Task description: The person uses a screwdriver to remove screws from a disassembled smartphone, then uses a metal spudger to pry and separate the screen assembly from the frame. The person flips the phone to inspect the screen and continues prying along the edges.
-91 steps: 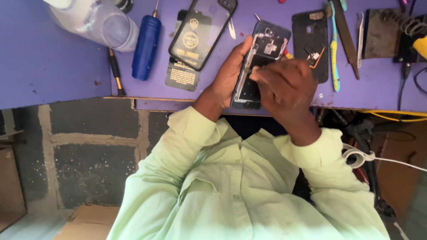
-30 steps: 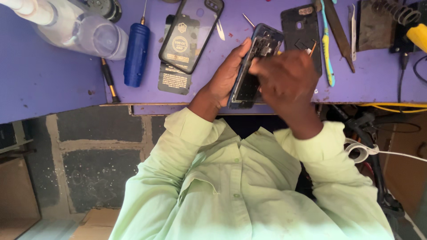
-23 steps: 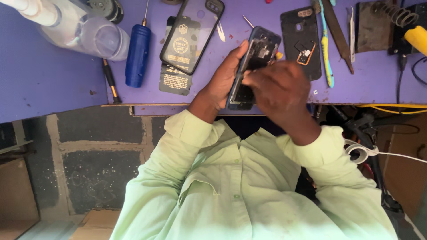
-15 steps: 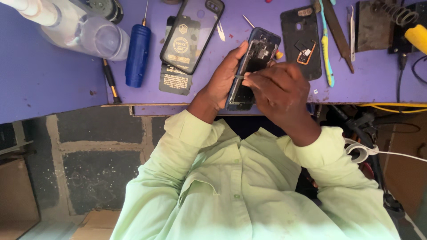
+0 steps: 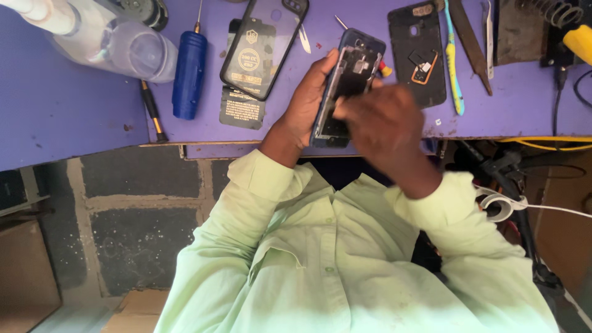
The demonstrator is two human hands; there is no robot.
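Support comes from your left hand (image 5: 306, 102): it wraps the left edge of the opened phone (image 5: 346, 86) from behind, thumb along the frame, so that the exposed inner side faces up toward you; the phone sits just above the near edge of the purple workbench (image 5: 61, 117), lifted and tilted rather than lying flat, which likely brings the internals close to your eyes and lets you turn the body as you work; your right hand (image 5: 376, 123) rests over the lower right part of the phone with its fingers curled inward, and the motion blur hides whether they pinch a part or a small tool, so its grip cannot be told; note that its knuckles cover the lower half of the frame. Spare parts lie in reach beyond the phone: a black back cover (image 5: 416, 52) just to the right, inner face up, apparently set aside after removal; a clear case with a black rim (image 5: 264, 46) to the left, overlapping a small black card (image 5: 242, 111); a blue-handled screwdriver (image 5: 190, 71) lies lengthwise beside the case, tip away from you, handle ready for pickup; a clear plastic bottle (image 5: 117, 46) lies on its side at the far left, well apart from the phone; a blue toothbrush (image 5: 453, 68) and a dark flat blade (image 5: 470, 46) lie right of the back cover, parallel, handles toward you.
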